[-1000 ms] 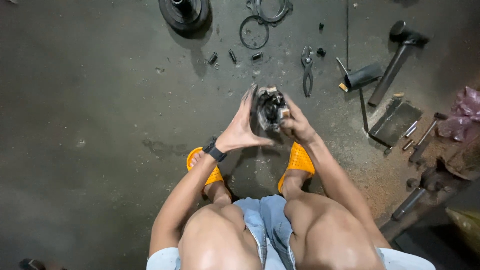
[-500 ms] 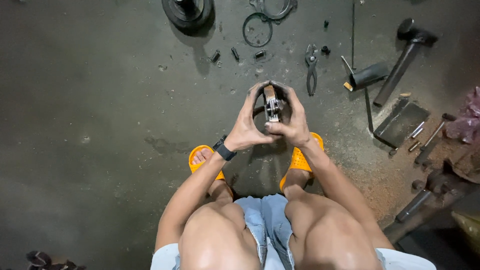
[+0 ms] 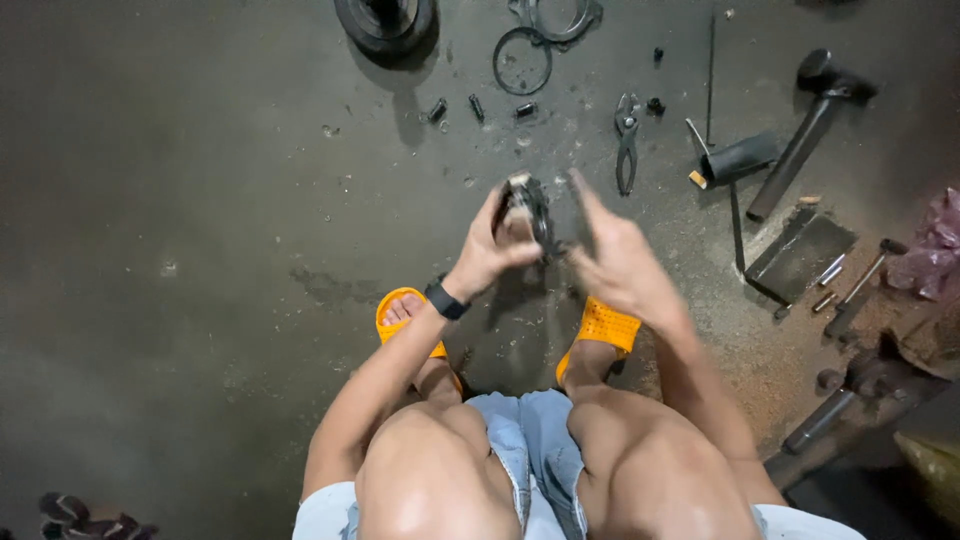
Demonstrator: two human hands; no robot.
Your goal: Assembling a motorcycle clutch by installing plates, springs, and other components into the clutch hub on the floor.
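Observation:
I squat over a dark concrete floor in orange sandals. My left hand [image 3: 495, 245], with a black band on the wrist, grips a round dark metal part [image 3: 527, 203] held up in front of my knees. My right hand [image 3: 612, 255] is just to the right of the part, motion-blurred, with fingers stretched out and the fingertips close to its edge. Whether the right hand touches the part is unclear from the blur.
Pliers [image 3: 627, 140], a hammer [image 3: 808, 118], a black cylinder [image 3: 738, 158], a thin rod [image 3: 711, 75], metal rings [image 3: 522, 60], a round heavy disc [image 3: 385, 22], small bolts [image 3: 476, 107] and a flat metal block [image 3: 800, 255] lie on the floor ahead and to the right.
Both hands cupped the metal part before. Now my right hand has come off it and opened to the right, while my left hand keeps hold.

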